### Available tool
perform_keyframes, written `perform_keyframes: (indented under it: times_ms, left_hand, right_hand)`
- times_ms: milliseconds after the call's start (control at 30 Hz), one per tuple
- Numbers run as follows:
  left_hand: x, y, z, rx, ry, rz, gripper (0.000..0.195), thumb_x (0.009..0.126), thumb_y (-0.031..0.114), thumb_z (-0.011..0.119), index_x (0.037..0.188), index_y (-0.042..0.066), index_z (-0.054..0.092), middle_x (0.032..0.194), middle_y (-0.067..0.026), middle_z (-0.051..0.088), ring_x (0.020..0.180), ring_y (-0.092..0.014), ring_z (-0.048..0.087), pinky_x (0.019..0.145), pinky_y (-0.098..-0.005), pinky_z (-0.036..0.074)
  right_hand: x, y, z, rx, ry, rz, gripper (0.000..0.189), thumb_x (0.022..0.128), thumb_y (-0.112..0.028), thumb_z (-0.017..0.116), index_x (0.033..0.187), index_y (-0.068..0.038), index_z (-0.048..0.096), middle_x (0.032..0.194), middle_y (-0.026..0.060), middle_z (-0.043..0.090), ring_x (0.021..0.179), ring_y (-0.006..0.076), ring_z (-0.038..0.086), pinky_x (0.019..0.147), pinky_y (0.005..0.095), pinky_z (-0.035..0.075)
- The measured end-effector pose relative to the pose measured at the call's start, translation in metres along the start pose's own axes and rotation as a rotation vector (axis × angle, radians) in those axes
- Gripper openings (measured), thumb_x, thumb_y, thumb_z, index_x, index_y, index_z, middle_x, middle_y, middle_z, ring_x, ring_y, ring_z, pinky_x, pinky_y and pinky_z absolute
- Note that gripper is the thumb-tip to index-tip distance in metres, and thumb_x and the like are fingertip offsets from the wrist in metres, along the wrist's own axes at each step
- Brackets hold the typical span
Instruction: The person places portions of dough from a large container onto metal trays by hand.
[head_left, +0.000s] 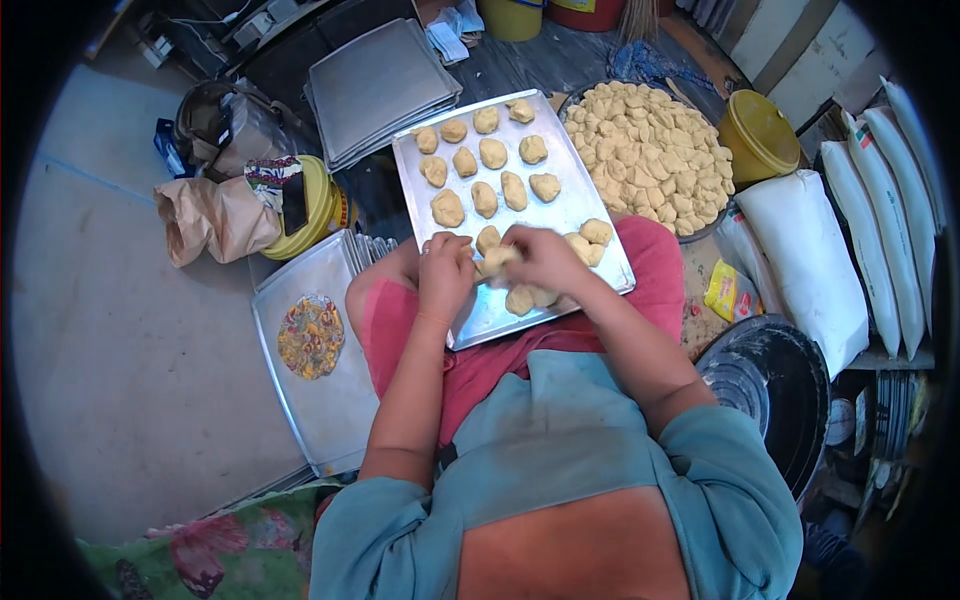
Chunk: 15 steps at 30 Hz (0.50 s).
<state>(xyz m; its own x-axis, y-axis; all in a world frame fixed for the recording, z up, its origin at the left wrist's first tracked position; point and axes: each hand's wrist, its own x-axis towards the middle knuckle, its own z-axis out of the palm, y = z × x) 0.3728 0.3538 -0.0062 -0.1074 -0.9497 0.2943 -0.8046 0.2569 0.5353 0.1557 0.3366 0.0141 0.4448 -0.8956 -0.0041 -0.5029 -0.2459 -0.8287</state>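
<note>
A metal baking tray (499, 202) rests tilted on my lap, with rows of dough pieces (493, 153) on its far part. Over its near part, my left hand (448, 271) holds dough at its fingertips. My right hand (541, 257), slightly blurred, is closed on a pale dough piece (498, 259) beside it. Loose dough lumps (519, 300) lie just below my right hand, and a small cluster (589, 244) sits near the tray's right edge. Beyond the tray at the right stands a wide round basin heaped with dough pieces (649, 154).
Stacked metal trays (382, 86) lie behind. At left are a yellow bucket (319, 210), a brown paper bag (214, 217) and another tray (277, 397) bearing a patterned round item. White sacks (806, 255), a yellow-lidded tub (761, 135) and a black basin (806, 405) stand at right.
</note>
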Motion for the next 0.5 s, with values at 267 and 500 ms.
perform_keyframes:
  times_ms: [267, 500]
  left_hand:
    - [-0.015, 0.027, -0.001, 0.132, -0.2, 0.136, 0.035, 0.077, 0.027, 0.069, 0.108, 0.011, 0.07, 0.107, -0.0084, 0.063, 0.113, -0.029, 0.05, 0.097, -0.044, 0.032]
    - [-0.038, 0.03, -0.012, 0.136, -0.335, 0.008, 0.037, 0.079, 0.033, 0.072, 0.107, 0.009, 0.068, 0.111, -0.0094, 0.061, 0.108, -0.032, 0.054, 0.093, -0.0464, 0.035]
  right_hand:
    - [0.008, 0.041, -0.03, -0.325, 0.194, 0.141, 0.034, 0.086, -0.032, 0.067, 0.111, -0.008, 0.068, 0.099, 0.0133, 0.068, 0.095, 0.0304, 0.066, 0.086, 0.0425, 0.051]
    - [-0.025, 0.087, -0.078, -0.553, 0.146, 0.156, 0.037, 0.08, -0.026, 0.07, 0.111, -0.006, 0.068, 0.102, 0.0156, 0.068, 0.096, 0.0323, 0.066, 0.085, 0.0413, 0.052]
